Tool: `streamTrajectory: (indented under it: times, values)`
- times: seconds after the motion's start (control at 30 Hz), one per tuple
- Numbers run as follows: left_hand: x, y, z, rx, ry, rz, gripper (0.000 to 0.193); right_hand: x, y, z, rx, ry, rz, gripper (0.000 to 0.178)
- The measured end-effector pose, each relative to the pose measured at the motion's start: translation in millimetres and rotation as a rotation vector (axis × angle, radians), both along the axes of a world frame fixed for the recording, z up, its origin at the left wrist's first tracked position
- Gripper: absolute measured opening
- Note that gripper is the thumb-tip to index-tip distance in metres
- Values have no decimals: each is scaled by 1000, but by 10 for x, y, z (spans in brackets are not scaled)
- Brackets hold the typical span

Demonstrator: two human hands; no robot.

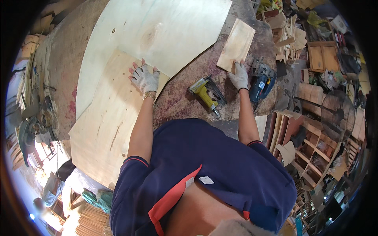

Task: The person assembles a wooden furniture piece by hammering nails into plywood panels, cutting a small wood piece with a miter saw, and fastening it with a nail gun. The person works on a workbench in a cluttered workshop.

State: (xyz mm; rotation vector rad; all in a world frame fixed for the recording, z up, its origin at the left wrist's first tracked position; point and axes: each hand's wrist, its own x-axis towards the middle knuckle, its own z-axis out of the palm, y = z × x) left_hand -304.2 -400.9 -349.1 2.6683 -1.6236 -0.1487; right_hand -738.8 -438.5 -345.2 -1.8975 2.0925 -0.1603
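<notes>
My left hand (pixel 145 79), in a white fingerless work glove, lies spread with its fingertips bare. It rests on a pale plywood piece (pixel 114 106) that overlaps a larger light plywood sheet (pixel 149 27). At the near end of a short rectangular wooden board (pixel 237 43), my right hand (pixel 239 76), gloved the same way, grips the board's lower edge. The board slants away from me, to the right of the large sheet. Between my hands lies a yellow and black pneumatic nail gun (pixel 206 94). A blue jigsaw (pixel 260 84) sits just right of my right hand.
All this is on a worn brown worktable (pixel 181 88) with reddish stains. Wood offcuts (pixel 289 37) are heaped beyond its right end. A wooden compartment rack (pixel 315 151) stands at the lower right. Thin wooden strips (pixel 88 218) are stacked at the lower left.
</notes>
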Motion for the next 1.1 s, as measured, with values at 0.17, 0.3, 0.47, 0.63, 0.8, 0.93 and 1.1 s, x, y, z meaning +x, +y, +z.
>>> streamTrajectory:
  times: [0.17, 0.3, 0.47, 0.63, 0.8, 0.93, 1.1]
  values:
    - [-1, 345, 47, 16, -8, -40, 80, 261, -368, 158, 214, 271, -392, 110]
    - [173, 631, 49, -44, 8, -44, 82, 142, -571, 132, 306, 185, -499, 126]
    - [428, 912, -15, -143, 33, -29, 85, -103, -502, -62, 211, -352, -724, 93]
    - [523, 988, -118, -231, 81, -19, 82, 231, -407, 224, -151, -693, -525, 42]
    - [536, 999, -201, -301, 85, -15, 64, 1091, -190, 568, -351, -912, -158, 24]
    - [532, 1004, -239, -349, 124, 0, 59, 1727, -310, 672, 119, -709, 67, 28]
    - [523, 990, -226, -413, 126, 5, 61, 2520, -463, 355, 252, -546, 483, 43]
